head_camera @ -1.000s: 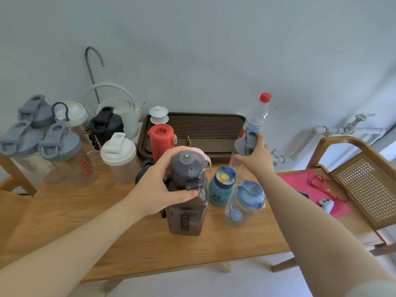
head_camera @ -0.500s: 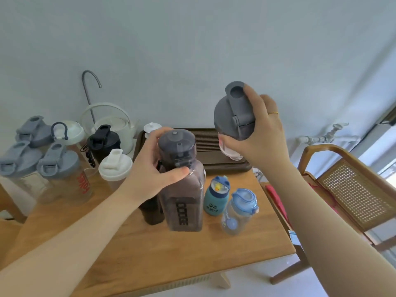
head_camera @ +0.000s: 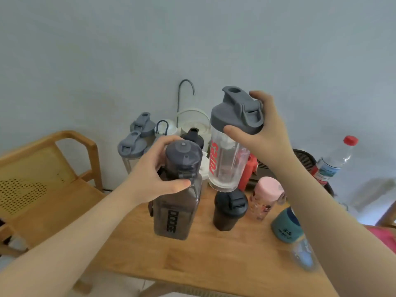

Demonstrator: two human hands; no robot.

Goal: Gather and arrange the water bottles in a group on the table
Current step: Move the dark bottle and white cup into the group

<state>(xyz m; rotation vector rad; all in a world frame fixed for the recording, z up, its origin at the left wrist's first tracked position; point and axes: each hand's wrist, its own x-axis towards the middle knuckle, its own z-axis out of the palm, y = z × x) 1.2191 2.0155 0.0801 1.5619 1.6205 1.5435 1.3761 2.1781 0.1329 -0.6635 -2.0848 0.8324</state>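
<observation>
The fingers (head_camera: 150, 161) of the left hand (head_camera: 150, 179) wrap the grey cap and shoulder of a tall, square, smoke-tinted plastic bottle (head_camera: 175, 202), thumb closed across the front just under the lid. The bottle's base looks to be at or just above the wooden counter (head_camera: 214, 258), at about 9 o'clock of the counter's middle; contact cannot be told. The right hand (head_camera: 263, 133) pinches the grey flip lid of a clear plastic shaker bottle with red lettering (head_camera: 227, 159), thumb on the lid's near rim and the other fingers curled behind it. That shaker hangs in the air, well clear of the counter, directly above a short black shaker cup with a black lid (head_camera: 230, 209).

At 3 o'clock of the black cup, just beside it, stands a pink-capped clear bottle with a printed pattern (head_camera: 265, 198). A teal round bottle (head_camera: 286, 228) sits at 4 o'clock, partly behind the right forearm. At 11 o'clock, against the wall, a cluster of grey-lidded clear shakers (head_camera: 132, 146) stands close together. A clear plastic water bottle with a red screw cap (head_camera: 336, 159) stands at 2 o'clock, well apart from the cluster.
</observation>
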